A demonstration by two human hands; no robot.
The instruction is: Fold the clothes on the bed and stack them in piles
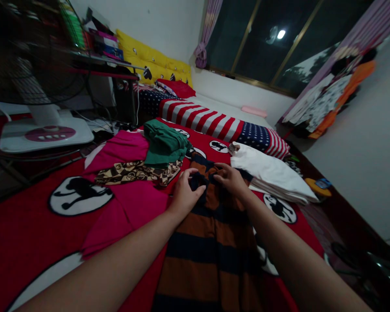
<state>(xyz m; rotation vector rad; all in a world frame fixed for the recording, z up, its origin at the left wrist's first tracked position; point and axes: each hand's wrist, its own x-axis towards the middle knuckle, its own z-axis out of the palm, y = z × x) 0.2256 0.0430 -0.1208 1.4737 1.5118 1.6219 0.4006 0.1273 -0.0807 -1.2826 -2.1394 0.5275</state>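
A brown and navy striped shirt (191,273) lies spread lengthwise before me on the red blanket. Its navy collar end points away, partly covered by my fingers. My left hand (187,193) grips dark cloth near the collar, thumb and fingers curled round it. Just to the right, my right hand (231,180) pinches the upper part of the same shirt. Left of the shirt are a bright pink garment (136,208), a tan and black patterned cloth (130,172) and a bunched green garment (165,141). A folded white garment (269,169) rests on the right.
The red blanket (19,221) bears white ovals with black figures. A white-based fan (45,130) stands at left, beside a desk (117,73) with boxes. Behind lies a stars-and-stripes cloth (201,117). Clothes (331,99) hang on the right; a dark ledge (354,221) runs below.
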